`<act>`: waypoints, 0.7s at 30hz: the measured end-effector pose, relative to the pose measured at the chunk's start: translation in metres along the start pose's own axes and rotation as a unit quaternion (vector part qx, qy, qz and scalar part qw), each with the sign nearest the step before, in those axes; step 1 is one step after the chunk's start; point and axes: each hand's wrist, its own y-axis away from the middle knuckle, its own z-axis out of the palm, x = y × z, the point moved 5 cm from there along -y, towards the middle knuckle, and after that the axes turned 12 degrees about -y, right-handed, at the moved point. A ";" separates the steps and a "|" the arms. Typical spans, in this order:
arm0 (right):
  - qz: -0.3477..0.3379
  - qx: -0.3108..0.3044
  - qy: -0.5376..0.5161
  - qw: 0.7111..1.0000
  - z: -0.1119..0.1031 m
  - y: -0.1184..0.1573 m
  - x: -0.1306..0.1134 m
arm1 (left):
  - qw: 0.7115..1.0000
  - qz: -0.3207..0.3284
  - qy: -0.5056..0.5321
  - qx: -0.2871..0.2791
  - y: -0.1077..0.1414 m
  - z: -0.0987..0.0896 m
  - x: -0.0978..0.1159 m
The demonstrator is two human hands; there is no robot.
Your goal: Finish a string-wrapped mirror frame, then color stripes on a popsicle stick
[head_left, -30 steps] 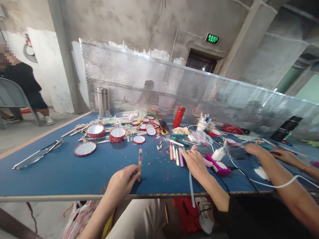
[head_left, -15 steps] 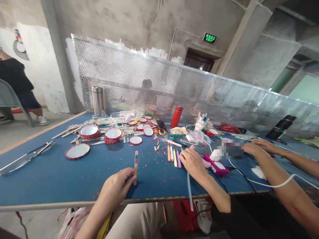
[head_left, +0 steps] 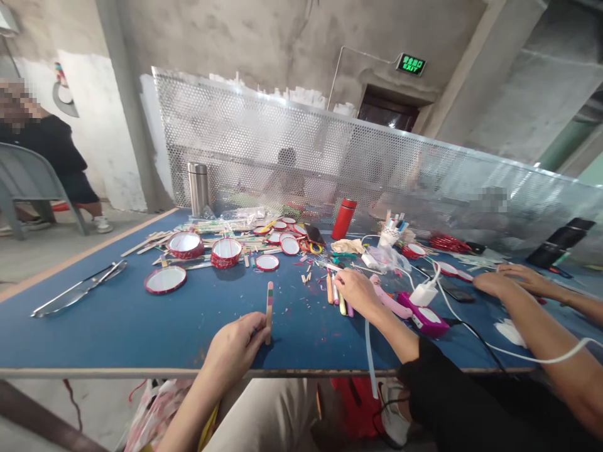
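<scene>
Near the table's front edge, my left hand (head_left: 240, 345) pinches a wooden stick (head_left: 269, 314) that stands upright and bears coloured bands near its top. My right hand (head_left: 355, 290) reaches over several coloured pens (head_left: 342, 304) lying side by side, its fingers curled at their upper ends; what its fingertips touch is too small to make out. Just right of that hand lies a pink tool (head_left: 393, 302). Round red-rimmed discs, among them a single disc (head_left: 165, 280) and a stack (head_left: 226, 251), lie left of the pens.
A purple box (head_left: 428, 321) with cables is to the right, near a co-worker's hands (head_left: 494, 282). Behind stand a steel flask (head_left: 199, 191), a red bottle (head_left: 343, 220) and a pen cup (head_left: 389, 235). Clear-lensed glasses (head_left: 80, 290) lie at the left.
My right hand has moved up and left across the pens, to their upper ends. My left hand still holds the stick upright. The whole view has shifted slightly.
</scene>
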 end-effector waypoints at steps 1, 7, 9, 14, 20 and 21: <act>0.006 -0.002 -0.001 1.000 0.000 0.000 0.000 | 1.000 -0.002 0.000 0.001 0.000 0.000 0.000; 0.043 -0.006 0.003 0.999 -0.006 0.008 0.009 | 1.000 -0.001 0.010 0.007 0.001 0.002 -0.002; 0.050 -0.007 0.004 0.999 -0.008 0.010 0.013 | 1.000 -0.001 0.013 0.005 0.001 0.002 -0.002; 0.060 -0.011 0.000 0.998 -0.012 0.013 0.018 | 1.000 0.001 0.013 0.000 0.001 0.003 -0.003; 0.049 -0.026 -0.015 0.998 -0.004 0.011 0.000 | 1.000 0.004 0.003 0.005 0.001 0.002 -0.002; 0.048 -0.028 -0.016 0.998 -0.001 0.010 -0.004 | 1.000 0.005 0.002 0.006 0.001 0.002 -0.002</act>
